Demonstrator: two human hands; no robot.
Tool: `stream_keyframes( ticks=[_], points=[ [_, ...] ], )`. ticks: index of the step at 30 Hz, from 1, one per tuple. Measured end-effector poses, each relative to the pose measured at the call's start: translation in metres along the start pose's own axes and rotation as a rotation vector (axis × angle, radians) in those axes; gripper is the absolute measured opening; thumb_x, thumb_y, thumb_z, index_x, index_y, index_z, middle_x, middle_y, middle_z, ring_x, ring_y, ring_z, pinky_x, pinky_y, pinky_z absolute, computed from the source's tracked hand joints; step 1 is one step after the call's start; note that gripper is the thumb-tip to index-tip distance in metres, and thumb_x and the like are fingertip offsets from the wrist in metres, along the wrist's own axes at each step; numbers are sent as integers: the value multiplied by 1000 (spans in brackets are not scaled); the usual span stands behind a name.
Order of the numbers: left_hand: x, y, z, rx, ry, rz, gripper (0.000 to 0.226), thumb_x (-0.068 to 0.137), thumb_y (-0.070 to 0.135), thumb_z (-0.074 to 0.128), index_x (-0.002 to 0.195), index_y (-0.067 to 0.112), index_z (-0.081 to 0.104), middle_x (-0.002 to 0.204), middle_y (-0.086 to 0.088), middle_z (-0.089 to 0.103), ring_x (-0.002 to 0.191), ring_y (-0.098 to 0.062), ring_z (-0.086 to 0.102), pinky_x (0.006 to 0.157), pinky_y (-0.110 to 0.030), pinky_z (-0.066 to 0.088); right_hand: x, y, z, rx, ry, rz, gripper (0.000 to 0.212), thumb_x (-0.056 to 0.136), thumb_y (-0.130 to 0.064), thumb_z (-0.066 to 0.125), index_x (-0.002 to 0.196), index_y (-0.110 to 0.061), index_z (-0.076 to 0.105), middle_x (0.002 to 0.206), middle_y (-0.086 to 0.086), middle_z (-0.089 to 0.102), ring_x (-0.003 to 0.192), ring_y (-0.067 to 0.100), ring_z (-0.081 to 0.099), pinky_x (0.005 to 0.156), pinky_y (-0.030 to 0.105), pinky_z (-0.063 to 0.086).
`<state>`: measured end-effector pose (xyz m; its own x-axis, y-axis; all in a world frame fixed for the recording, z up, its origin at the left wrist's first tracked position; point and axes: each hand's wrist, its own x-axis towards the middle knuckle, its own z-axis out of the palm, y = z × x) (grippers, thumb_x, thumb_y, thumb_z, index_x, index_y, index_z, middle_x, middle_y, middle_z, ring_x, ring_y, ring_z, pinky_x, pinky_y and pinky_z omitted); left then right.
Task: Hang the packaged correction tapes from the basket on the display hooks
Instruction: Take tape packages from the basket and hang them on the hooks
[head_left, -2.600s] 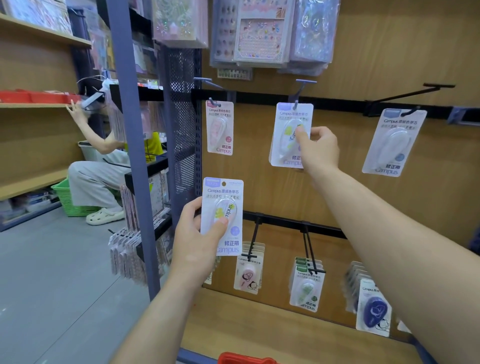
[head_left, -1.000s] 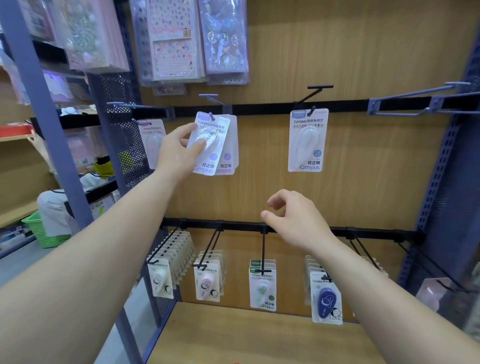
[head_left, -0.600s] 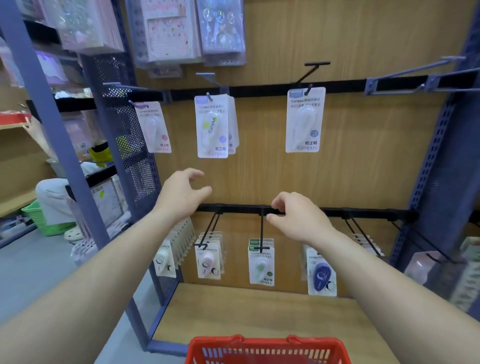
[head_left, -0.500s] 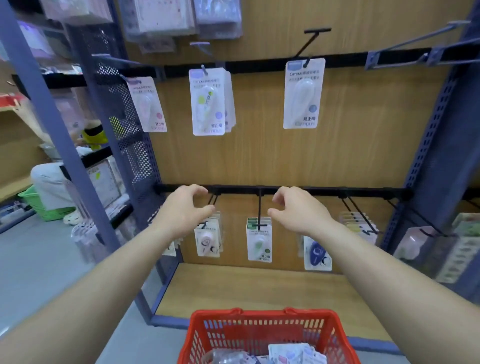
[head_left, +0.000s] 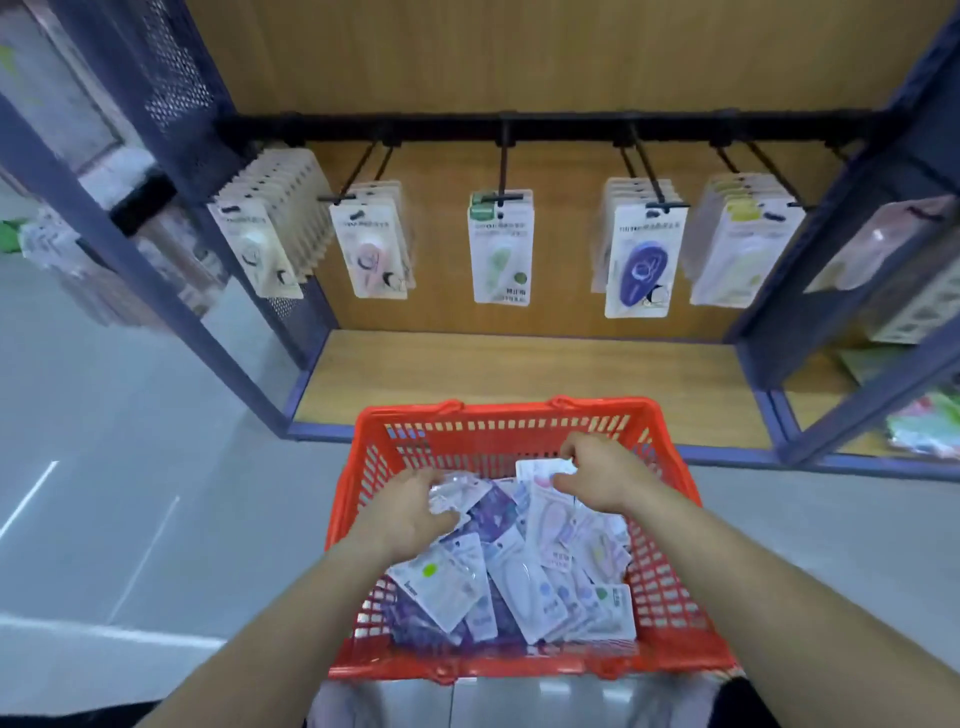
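Head view, looking down into red basket (head_left: 498, 411) in front of display. Heap of packaged correction tapes (head_left: 524, 579) across basket bottom, overlapping at all angles. Left hand (head_left: 408, 509) inside basket at far left of heap, fingers and thumb curled round clear-fronted pack (head_left: 460, 487). Right hand (head_left: 600, 473) at far right of heap, thumb and forefinger pinching top edge of pink-and-white pack (head_left: 551, 514), rest of that pack lying on heap. Hands apart, both over far half of basket. Display hooks (head_left: 503, 161) beyond and above on black rail, well apart from hands, with hanging packs (head_left: 498, 249) on them. Heap blurred by motion, printing unreadable, right-hand pinch only faintly resolved. Basket side walls partly covered by forearms. Rightmost hanging packs partly hidden behind shelf upright.
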<state>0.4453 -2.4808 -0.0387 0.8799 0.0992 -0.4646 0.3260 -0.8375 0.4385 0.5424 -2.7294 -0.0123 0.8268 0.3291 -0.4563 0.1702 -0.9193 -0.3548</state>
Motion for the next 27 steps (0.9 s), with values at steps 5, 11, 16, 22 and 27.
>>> stream_keyframes(
  ticks=[5, 11, 16, 22, 27],
  points=[
    [28, -18, 54, -10, -103, -59, 67, 91, 45, 70, 147, 15, 47, 149, -8, 50, 133, -24, 53, 109, -34, 42, 18, 33, 65, 59, -126, 89, 59, 94, -41, 66, 143, -14, 48, 142, 15, 49, 128, 34, 52, 102, 37, 45],
    [54, -6, 96, -135, -160, -14, 60, 89, 44, 73, 140, 17, 55, 141, -3, 57, 128, -24, 56, 103, -37, 48, 37, 73, 96, 200, -26, 204, 76, 88, -32, 75, 153, -14, 39, 153, 16, 39, 139, 32, 42, 108, 35, 37],
    [69, 16, 126, -157, -176, -57, 67, 88, 65, 64, 142, 28, 54, 134, 5, 61, 124, -19, 57, 108, -44, 44, 36, 98, 115, 325, 6, 271, 70, 91, -5, 65, 154, -6, 34, 151, 17, 31, 144, 30, 31, 102, 25, 33],
    [85, 31, 143, -215, -89, -86, 56, 78, 69, 71, 122, 35, 63, 106, 8, 55, 111, -21, 57, 101, -47, 45, 35, 102, 135, 494, 75, 324, 80, 84, -13, 78, 151, -20, 36, 135, 7, 50, 123, 27, 56, 92, 39, 52],
    [89, 30, 149, -473, -62, -107, 38, 76, 46, 84, 106, 32, 65, 96, 10, 65, 92, -17, 65, 88, -45, 54, 35, 105, 134, 565, 85, 349, 85, 82, -19, 85, 151, -15, 35, 111, 1, 59, 97, 13, 54, 64, 13, 40]
  ],
)
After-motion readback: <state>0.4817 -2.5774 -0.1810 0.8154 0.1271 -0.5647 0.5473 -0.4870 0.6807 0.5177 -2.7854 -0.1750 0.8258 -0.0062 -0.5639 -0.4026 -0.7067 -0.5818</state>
